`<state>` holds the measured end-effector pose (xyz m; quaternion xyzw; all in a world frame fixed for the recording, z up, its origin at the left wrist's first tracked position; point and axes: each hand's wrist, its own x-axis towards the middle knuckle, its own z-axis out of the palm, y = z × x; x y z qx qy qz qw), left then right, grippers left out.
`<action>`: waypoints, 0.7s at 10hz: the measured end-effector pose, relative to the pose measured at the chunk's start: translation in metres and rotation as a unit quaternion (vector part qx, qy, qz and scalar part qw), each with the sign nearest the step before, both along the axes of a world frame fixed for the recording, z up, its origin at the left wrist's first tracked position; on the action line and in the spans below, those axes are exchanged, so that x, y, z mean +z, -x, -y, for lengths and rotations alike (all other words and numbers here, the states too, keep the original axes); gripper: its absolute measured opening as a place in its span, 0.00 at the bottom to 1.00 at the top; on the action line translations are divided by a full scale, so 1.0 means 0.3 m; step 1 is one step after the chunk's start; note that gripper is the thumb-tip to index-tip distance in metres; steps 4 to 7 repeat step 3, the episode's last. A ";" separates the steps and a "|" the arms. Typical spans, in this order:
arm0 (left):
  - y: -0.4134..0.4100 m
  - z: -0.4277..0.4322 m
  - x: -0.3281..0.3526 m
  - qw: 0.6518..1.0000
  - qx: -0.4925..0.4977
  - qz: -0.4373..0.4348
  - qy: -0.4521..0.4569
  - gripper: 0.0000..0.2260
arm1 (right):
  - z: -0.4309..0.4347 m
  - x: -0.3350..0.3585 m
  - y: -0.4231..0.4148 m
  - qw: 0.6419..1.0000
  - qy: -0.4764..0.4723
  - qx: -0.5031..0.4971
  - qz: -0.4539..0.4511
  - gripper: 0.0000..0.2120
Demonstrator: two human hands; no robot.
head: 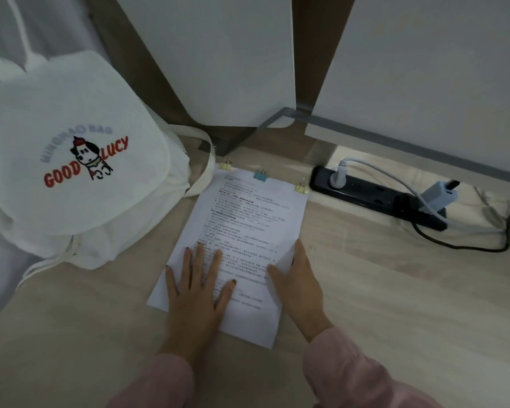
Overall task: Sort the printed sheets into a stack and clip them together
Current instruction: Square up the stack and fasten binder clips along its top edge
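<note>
A stack of printed sheets (242, 228) lies on the pale wooden desk. Three binder clips sit along its far edge: a yellow clip (225, 165) at the left corner, a blue clip (260, 175) in the middle, and a yellow clip (302, 187) at the right corner. My left hand (196, 287) lies flat on the lower left of the top sheet, fingers spread and straight. My right hand (299, 281) rests along the stack's right edge, thumb on the paper. The right-hand fingers are partly hidden, and the edge there looks slightly lifted.
A white canvas bag (71, 160) printed "GOOD LUCY" slumps to the left of the sheets. A black power strip (374, 195) with a white plug, a charger and trailing cables lies at the back right. White cabinet panels stand behind.
</note>
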<state>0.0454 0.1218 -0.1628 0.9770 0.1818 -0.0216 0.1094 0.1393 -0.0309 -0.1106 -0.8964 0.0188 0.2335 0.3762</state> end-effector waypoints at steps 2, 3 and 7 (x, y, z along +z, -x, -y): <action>0.005 -0.001 -0.007 1.000 -0.019 0.011 -0.020 0.30 | 0.042 0.016 0.031 0.994 0.089 0.063 0.016 0.35; 0.006 -0.008 0.003 0.999 -0.026 0.019 -0.008 0.31 | 0.076 0.021 0.061 0.997 0.054 0.052 -0.001 0.33; 0.006 -0.008 0.003 0.999 -0.026 0.019 -0.008 0.31 | 0.076 0.021 0.061 0.997 0.054 0.052 -0.001 0.33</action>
